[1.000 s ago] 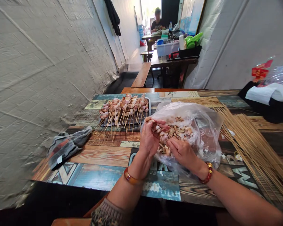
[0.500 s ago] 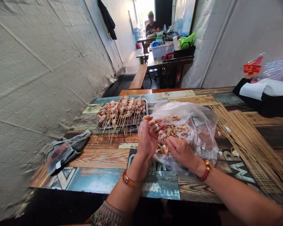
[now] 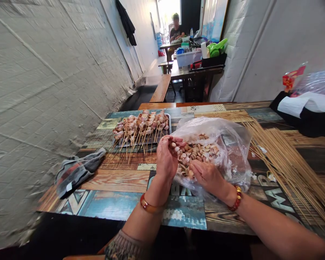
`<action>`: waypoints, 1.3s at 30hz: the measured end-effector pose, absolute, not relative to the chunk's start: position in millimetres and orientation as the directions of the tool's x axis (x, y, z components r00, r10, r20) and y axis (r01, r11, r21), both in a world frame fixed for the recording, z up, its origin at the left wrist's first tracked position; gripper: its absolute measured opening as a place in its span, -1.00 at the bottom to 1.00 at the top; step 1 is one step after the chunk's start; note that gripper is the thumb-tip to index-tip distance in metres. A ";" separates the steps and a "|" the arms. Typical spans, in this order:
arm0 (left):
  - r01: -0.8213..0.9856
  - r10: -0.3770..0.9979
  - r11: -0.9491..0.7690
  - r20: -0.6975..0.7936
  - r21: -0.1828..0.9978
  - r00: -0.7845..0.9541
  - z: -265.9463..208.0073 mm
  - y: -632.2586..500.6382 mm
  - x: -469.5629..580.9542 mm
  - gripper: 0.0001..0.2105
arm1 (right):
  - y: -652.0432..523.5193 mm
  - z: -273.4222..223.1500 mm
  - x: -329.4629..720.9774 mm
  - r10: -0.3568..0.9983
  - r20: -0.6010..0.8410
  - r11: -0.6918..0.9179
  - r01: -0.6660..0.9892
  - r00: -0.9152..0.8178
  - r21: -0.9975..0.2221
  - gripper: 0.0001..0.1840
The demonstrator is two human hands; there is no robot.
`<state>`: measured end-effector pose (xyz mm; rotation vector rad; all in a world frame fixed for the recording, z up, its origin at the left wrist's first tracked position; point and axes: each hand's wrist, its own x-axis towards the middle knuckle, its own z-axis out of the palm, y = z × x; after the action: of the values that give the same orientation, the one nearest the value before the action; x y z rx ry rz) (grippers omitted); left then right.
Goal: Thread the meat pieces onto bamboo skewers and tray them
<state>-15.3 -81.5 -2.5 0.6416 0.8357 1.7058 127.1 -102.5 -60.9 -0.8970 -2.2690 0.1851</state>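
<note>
My left hand [image 3: 166, 156] is raised over the near left side of a clear plastic bag [image 3: 235, 155], its fingers curled about a few garlic cloves [image 3: 175, 147]. My right hand [image 3: 207, 175] is closed in a pinch low over the bag; what its fingers grip is hidden. Loose garlic cloves [image 3: 196, 153] lie heaped on the opened bag between and beyond the hands. Left of the bag, a metal tray [image 3: 169, 121] bears a pile of garlic skewers [image 3: 141, 124], their bare stick ends pointing toward me.
Many bare bamboo skewers [image 3: 284, 159] lie fanned out on the right of the table [image 3: 111, 207]. A grey cloth [image 3: 79, 171] lies by the left wall. A black container [image 3: 300, 115] stands at the far right. Beyond are a bench [image 3: 161, 88] and a seated person [image 3: 176, 32].
My left hand has turned slightly inward, and its fingers cover more of the cloves. My right hand stays pinched in nearly the same place. The whole view has shifted a little.
</note>
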 end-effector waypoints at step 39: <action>-0.592 0.971 -0.132 -0.018 0.795 -0.240 -0.3 -82.2 -15.0 -0.74 | -104.4 -61.4 125.0 0.672 0.551 0.732 0.556 -0.495 -0.393 -0.65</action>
<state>-15.0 -82.2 -0.3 0.6312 0.8368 1.6606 125.0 -104.4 -61.4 -0.9216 -2.2255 0.2119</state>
